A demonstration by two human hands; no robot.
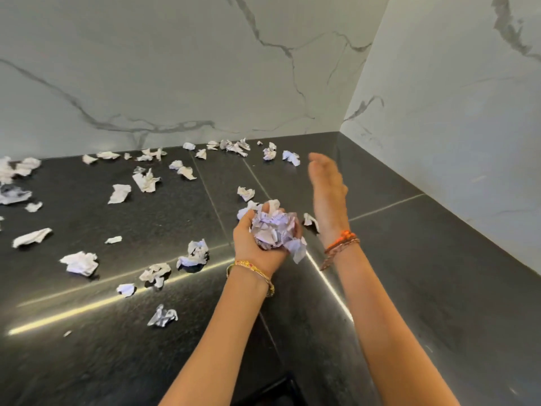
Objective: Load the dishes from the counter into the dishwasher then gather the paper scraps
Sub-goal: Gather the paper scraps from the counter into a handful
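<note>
Paper scraps (273, 230) bunched in left hand (257, 238), writing illegible

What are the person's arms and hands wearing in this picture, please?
Both forearms are bare, with no sleeves in view and no gloves. The left hand has a thin gold bangle with small red accents at the wrist. The right hand has orange and red-brown threads tied round the wrist, with a loose end hanging down. No rings can be made out on the fingers.

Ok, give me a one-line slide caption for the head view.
Left hand cups a wad of paper scraps; open right hand reaches over the scrap-strewn black counter.
</note>
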